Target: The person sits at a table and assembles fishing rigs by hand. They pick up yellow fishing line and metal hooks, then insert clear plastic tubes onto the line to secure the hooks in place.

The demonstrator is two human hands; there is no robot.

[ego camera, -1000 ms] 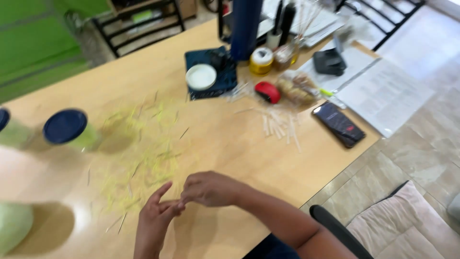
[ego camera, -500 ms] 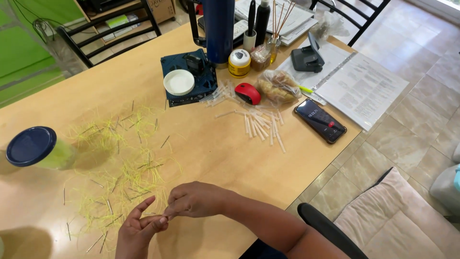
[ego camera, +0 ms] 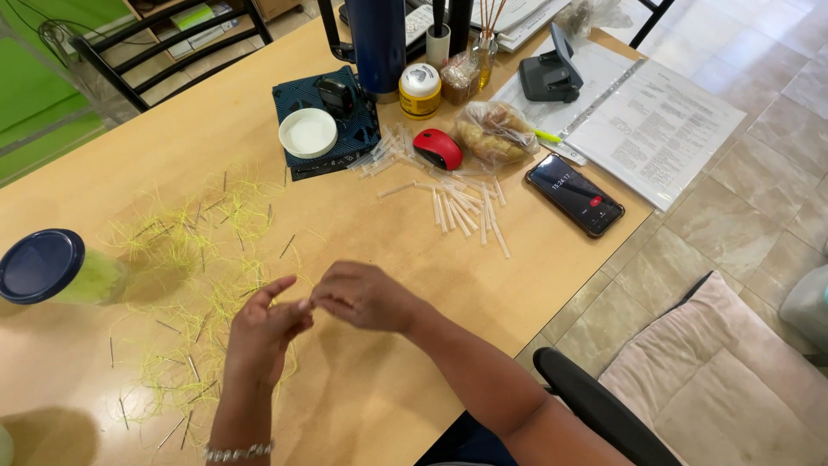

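Observation:
My left hand (ego camera: 260, 335) and my right hand (ego camera: 362, 297) meet fingertip to fingertip low over the wooden table (ego camera: 259, 112). They pinch something very small between them; I cannot tell what it is. Yellow-green threads (ego camera: 203, 259) and several short dark pins lie scattered on the table under and left of my left hand. A bunch of clear plastic tubes (ego camera: 457, 207) lies farther back to the right. A jar with a dark blue lid (ego camera: 43, 266) stands at the left edge.
At the back stand a white bowl (ego camera: 308, 133) on a dark patterned cloth, a tall blue bottle (ego camera: 379, 39), a yellow jar (ego camera: 420, 90), a red mouse (ego camera: 438, 148) and a bagged bun (ego camera: 493, 131). A phone (ego camera: 575, 194) and papers (ego camera: 642, 116) lie right. A chair cushion (ego camera: 716, 380) sits below.
The view has shifted, so the table items sit lower and nearer. My hands stay pinched together, with the left fingers now more spread.

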